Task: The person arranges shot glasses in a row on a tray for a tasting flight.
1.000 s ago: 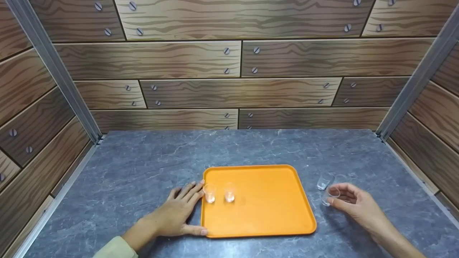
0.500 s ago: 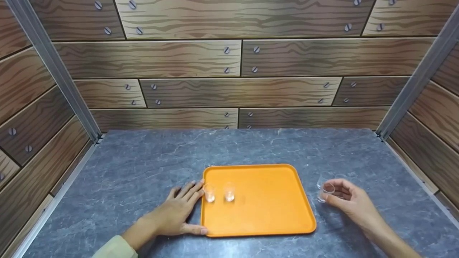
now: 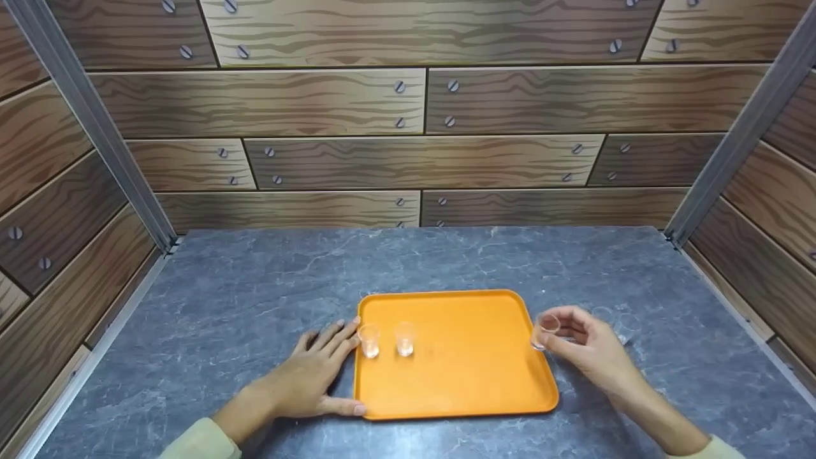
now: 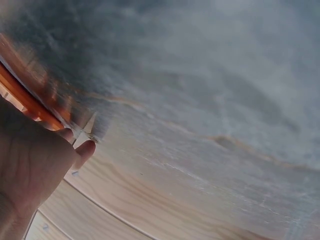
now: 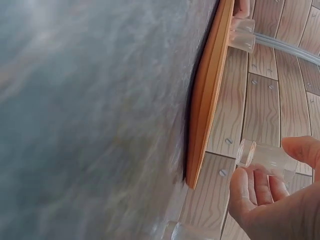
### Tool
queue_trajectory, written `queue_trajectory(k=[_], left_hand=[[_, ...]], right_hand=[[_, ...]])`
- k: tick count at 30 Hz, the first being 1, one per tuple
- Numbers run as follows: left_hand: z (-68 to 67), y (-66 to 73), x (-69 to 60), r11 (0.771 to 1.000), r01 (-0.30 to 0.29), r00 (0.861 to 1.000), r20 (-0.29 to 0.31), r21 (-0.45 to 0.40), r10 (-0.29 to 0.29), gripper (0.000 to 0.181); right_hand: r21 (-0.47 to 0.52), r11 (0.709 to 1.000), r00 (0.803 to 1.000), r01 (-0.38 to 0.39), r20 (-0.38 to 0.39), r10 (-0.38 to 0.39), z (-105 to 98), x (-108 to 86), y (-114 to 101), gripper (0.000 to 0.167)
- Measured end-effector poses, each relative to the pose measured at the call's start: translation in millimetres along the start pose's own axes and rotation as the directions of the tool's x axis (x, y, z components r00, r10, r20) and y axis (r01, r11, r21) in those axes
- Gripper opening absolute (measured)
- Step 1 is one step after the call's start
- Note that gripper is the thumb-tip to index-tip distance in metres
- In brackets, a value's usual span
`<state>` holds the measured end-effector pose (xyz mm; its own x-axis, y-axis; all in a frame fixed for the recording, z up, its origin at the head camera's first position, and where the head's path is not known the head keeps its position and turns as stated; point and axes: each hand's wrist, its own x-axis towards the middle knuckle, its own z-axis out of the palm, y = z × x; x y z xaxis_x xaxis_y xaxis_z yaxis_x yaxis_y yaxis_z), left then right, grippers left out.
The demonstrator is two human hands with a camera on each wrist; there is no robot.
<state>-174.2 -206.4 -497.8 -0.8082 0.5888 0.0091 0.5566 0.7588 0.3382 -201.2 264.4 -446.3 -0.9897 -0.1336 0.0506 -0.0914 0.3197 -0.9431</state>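
Left hand (image 3: pixel 315 382): forearm entering from the lower left, pale green sleeve (image 3: pixel 201 440) at the wrist; back of the hand uppermost, fingers extended, thumb spread well away from them. Fingertips at the left edge of the tray, thumb tip at its near left corner. Grip: apart, clamped on nothing.

Right hand (image 3: pixel 590 347): forearm reaching in from the lower right, hand pointing up and leftward at the tray's right edge. Grip: clamped on the held glass, thumb on the near side, fingers curled behind.

Held glass (image 5: pixel 265 157): small, clear, thick-bottomed. Located above the tray's right rim, raised clear of it. Long axis about upright; mouth up, base toward the tray.

Tray (image 3: pixel 472 376): orange, rounded corners, flat on the tabletop (image 3: pixel 268 268), longer sides running left to right.

Left-hand glass (image 3: pixel 369 341) and its neighbour glass (image 3: pixel 405 339): clear, both upright, mouths up, side by side on the tray's left part, slightly apart.

Further glass (image 5: pixel 192 232): partly cut off, right wrist view.
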Motion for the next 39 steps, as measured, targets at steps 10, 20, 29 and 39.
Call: queue_trajectory(k=[10, 20, 29, 39], left_hand=[[-0.3, -0.8, 0.5, 1.000, 0.003, 1.000, 0.010, 0.006, -0.003, 0.111], [-0.5, 0.2, 0.2, 1.000, 0.005, 1.000, 0.003, 0.028, -0.005, 0.112], [0.0, 2.3, 1.1, 0.999, -0.004, 1.000, 0.001, 0.035, 0.004, 0.113], [1.1, 0.4, 0.5, 0.999, -0.011, 1.000, -0.016, 0.045, 0.012, 0.113]], right_hand=[[0.041, 0.999, 0.999, 0.021, 0.027, -0.022, 21, 5.8, -10, 0.039], [0.043, 0.992, 0.990, 0.122, 0.069, -0.125, 49, 13.4, -10, 0.036], [0.064, 0.986, 0.977, 0.152, 0.140, -0.159, 68, 14.1, -16, 0.036], [0.067, 0.985, 0.970, 0.160, 0.176, -0.170, 89, 20.5, -28, 0.035]])
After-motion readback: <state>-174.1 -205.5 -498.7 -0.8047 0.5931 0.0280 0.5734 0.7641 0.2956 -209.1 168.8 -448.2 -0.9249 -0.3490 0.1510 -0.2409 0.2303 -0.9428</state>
